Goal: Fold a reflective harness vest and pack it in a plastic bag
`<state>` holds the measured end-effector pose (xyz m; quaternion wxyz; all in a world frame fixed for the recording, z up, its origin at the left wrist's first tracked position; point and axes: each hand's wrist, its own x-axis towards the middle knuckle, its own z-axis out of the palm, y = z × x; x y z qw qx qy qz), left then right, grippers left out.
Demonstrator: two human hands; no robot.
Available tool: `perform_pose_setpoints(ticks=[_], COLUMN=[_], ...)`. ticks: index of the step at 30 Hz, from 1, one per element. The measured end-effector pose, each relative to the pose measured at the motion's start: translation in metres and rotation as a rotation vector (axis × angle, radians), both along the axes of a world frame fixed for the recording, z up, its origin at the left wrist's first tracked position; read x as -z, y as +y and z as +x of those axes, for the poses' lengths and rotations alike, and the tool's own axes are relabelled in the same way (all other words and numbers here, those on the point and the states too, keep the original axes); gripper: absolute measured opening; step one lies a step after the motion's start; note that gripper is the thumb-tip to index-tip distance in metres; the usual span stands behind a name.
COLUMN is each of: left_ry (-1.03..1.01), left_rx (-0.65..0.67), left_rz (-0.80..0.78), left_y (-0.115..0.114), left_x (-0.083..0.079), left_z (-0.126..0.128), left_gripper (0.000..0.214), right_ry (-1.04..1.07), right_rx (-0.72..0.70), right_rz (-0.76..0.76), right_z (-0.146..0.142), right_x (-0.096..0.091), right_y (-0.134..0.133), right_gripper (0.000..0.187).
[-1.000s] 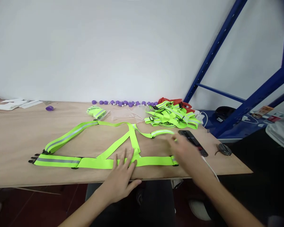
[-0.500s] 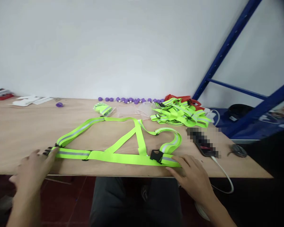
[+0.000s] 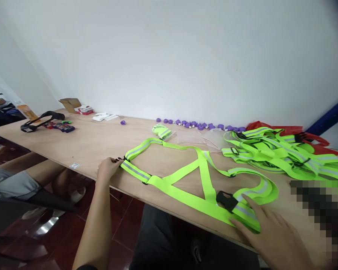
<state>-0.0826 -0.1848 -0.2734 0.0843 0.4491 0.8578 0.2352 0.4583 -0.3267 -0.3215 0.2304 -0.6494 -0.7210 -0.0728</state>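
A neon-yellow reflective vest (image 3: 186, 195) made of elastic straps with grey stripes lies spread along the table's front edge. At its left end, my left hand (image 3: 107, 169) has its fingers curled closed on a black buckle (image 3: 119, 161). My right hand (image 3: 276, 228) rests on the looped strap at the right end, thumb and forefinger spread to either side of it. Close to those fingers is another black buckle (image 3: 227, 200). A heap of similar vests (image 3: 284, 152) lies behind, on the right.
Purple round pieces (image 3: 199, 125) line the wall beside clear plastic bags (image 3: 187, 137) and a bagged vest (image 3: 161, 131). Far left on the table (image 3: 95, 138) are a black strap-like object (image 3: 43, 119) and a cardboard box (image 3: 70, 105). Another person's legs (image 3: 33, 176) show at left.
My view has swung left, bringing the table's far left end and another person's legs into sight. My left hand's fingers have curled in at the buckle; my right hand stays by the strap loop.
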Motion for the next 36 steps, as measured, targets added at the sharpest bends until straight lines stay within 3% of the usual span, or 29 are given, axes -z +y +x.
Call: perform_pose_setpoints(ticks=[4, 7, 11, 15, 17, 20, 27, 30, 33, 35, 36], left_ry=[-0.043, -0.064, -0.166, -0.819, -1.044, -1.095, -1.025, -1.046, -1.082, -1.018, -0.936], left_rx=[0.048, 0.008, -0.061, 0.014, 0.037, 0.09, 0.307, 0.323, 0.365, 0.459, 0.588], left_rz=[0.158, 0.339, 0.543, 0.686, 0.707, 0.693, 0.651, 0.731, 0.781, 0.805, 0.765], left_y=[-0.002, -0.006, 0.001, 0.023, 0.033, 0.039, 0.032, 0.031, 0.021, 0.006, -0.004], left_x=[-0.004, -0.013, -0.024, -0.022, -0.015, -0.002, 0.021, 0.012, -0.009, -0.025, -0.032], left_z=[0.018, 0.035, 0.046, 0.05, 0.053, 0.06, 0.068, 0.074, 0.095, 0.119, 0.134], left_gripper=[0.032, 0.026, 0.035, 0.03, 0.018, 0.01, 0.037, 0.037, 0.041, 0.036, 0.032], right_ry=[-0.21, -0.182, -0.075, 0.039, 0.083, 0.119, 0.193, 0.262, 0.381, 0.442, 0.451], right_rx=[0.05, 0.098, 0.051, -0.036, -0.044, -0.038, -0.019, -0.006, 0.017, 0.004, -0.018], right_rz=[0.032, 0.046, 0.023, 0.011, 0.03, 0.062, 0.04, 0.036, 0.055, 0.102, 0.136], right_z=[-0.026, -0.04, -0.037, -0.03, -0.028, -0.026, -0.026, -0.027, -0.021, -0.013, -0.01], right_x=[-0.007, -0.009, -0.01, -0.013, -0.014, -0.014, -0.015, -0.016, -0.02, -0.027, -0.032], right_y=[0.001, 0.005, 0.01, 0.012, 0.012, 0.013, 0.012, 0.011, 0.011, 0.011, 0.01], right_gripper=[0.061, 0.045, 0.037, 0.029, 0.027, 0.027, 0.028, 0.027, 0.029, 0.03, 0.03])
